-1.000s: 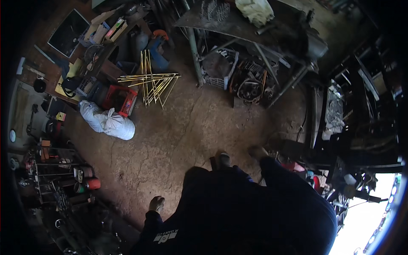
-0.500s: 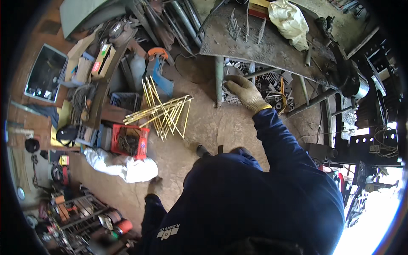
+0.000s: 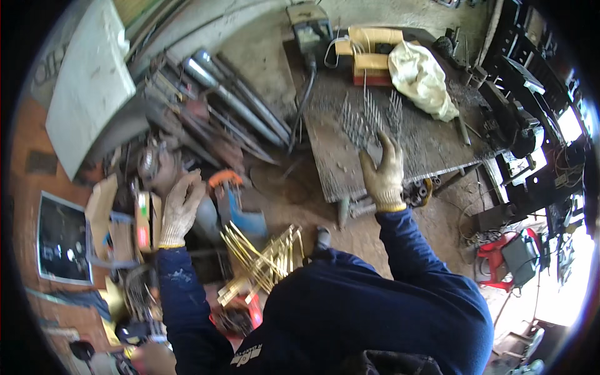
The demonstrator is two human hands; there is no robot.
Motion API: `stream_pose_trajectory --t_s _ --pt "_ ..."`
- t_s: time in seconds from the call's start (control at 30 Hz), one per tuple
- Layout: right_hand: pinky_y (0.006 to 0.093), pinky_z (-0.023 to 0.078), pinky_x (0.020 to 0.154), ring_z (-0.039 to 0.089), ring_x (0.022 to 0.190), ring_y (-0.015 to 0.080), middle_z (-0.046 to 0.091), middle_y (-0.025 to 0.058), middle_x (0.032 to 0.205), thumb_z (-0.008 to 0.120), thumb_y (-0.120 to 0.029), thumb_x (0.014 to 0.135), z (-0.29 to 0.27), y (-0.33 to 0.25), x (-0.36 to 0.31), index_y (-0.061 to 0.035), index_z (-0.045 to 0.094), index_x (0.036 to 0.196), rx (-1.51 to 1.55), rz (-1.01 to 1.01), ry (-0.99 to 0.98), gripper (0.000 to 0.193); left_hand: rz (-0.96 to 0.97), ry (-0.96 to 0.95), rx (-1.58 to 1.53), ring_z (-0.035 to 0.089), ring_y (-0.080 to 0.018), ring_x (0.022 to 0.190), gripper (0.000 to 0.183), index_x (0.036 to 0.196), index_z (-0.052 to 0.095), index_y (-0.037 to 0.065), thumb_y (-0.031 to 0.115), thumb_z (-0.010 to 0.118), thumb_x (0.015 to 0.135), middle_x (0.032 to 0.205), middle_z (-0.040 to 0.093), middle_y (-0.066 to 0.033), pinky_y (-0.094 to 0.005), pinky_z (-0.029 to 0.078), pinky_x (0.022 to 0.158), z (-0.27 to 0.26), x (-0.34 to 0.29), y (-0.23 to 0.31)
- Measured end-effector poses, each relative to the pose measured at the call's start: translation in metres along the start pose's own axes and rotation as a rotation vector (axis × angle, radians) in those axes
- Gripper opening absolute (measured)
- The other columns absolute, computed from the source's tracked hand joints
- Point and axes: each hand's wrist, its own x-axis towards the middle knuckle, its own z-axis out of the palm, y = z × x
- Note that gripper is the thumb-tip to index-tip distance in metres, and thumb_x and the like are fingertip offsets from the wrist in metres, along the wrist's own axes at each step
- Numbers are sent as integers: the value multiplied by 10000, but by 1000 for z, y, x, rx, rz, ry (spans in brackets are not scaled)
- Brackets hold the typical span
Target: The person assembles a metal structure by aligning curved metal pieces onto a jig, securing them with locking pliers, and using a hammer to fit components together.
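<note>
My right hand (image 3: 384, 178), in a cream knitted work glove, hovers over the front edge of a dark metal worktable (image 3: 334, 159). Its thumb and fingers are spread, and nothing shows between them. Just beyond the fingertips are rows of thin, grey, spiky metal pieces (image 3: 354, 128); their exact kind is unclear. My left hand (image 3: 180, 212), gloved alike, is raised at the left beside an opened narrow carton (image 3: 144, 220). The left fingers stretch out, holding nothing visible. Between my arms, a loose pile of thin yellowish rods (image 3: 265, 259) lies low down.
A cream cloth bag (image 3: 417, 75) and open cardboard box (image 3: 375, 59) sit on the table's far side. Metal pipes (image 3: 240, 100) lean at the back left, near a blue-and-orange metal tool (image 3: 240, 209). A red stool (image 3: 494, 256) stands right, beside dark machinery (image 3: 525, 125).
My view has shifted toward the tabletop and pipes. My right hand has come up from beneath the table's edge to above it. My left hand has risen from low beside my body.
</note>
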Motion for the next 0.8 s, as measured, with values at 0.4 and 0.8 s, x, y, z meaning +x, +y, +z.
stream_pose_trajectory --t_s 0.4,0.8 --pt "497 359 1147 396 1358 469 387 282 1458 760 -201 803 83 -12 9 -49 377 1485 -37 403 147 798 709 83 229 644 -258 1118 469 1339 584 -16 264 611 964 1216 671 -193 -353 475 990 -88 391 166" --pt "451 275 1208 377 1417 372 377 246 1509 697 -112 845 173 -30 45 51 279 1533 168 690 788 821 1073 629 28 569 -337 1306 700 1422 540 58 518 616 900 1367 622 -188 -408 426 1095 -52 774 473"
